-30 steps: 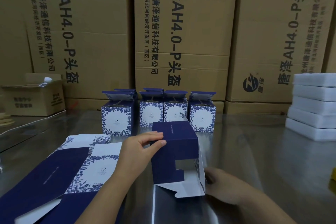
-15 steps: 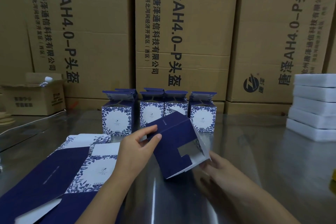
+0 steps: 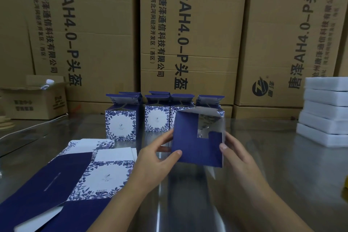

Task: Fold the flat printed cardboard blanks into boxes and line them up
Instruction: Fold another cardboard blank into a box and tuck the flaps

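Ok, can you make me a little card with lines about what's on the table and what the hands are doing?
half-folded box: blue, held between both hands
left hand: grips its left edge
right hand: holds its right edge
finished boxes: a row behind it, top flaps open
flat blanks: stacked on the left
table: shiny metal

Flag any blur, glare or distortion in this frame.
Head view: the box is motion-blurred, ghosted along its top flap and right edge; the table shows streaky glare and reflections; wide-angle distortion tilts the cartons at the frame's sides; the light is dim, without hard shadows.
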A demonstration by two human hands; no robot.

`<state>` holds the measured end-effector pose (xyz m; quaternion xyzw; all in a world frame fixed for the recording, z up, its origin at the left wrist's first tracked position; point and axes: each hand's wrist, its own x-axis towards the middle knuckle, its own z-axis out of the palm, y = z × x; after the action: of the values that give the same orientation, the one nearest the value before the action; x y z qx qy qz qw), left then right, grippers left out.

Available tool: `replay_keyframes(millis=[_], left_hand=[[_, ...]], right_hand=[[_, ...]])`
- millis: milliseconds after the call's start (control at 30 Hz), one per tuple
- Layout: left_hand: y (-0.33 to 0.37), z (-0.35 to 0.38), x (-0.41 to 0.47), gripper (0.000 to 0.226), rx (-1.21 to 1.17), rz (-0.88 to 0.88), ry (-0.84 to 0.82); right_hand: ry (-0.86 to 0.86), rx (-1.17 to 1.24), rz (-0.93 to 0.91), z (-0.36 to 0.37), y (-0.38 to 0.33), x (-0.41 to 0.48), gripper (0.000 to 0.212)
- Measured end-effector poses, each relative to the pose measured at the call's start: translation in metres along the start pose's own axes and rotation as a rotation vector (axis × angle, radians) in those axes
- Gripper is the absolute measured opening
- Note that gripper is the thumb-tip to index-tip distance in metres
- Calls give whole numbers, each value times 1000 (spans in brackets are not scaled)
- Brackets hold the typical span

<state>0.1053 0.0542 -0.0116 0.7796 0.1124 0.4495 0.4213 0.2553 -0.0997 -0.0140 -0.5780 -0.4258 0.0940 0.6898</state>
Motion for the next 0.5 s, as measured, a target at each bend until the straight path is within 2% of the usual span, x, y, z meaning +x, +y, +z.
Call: replay_keyframes(millis=[100,300,500], left_hand=[[3,1,-1,54,-50,-31,3],[4,3,1,55,-154,-140,0],[9,7,5,35,-270,-424,-67]], right_hand=[[-10,-64,-32,-1,4,-1,50],[42,-138,-117,-4,11,2,56],[156,-192,-235,-3,3,-2,56]])
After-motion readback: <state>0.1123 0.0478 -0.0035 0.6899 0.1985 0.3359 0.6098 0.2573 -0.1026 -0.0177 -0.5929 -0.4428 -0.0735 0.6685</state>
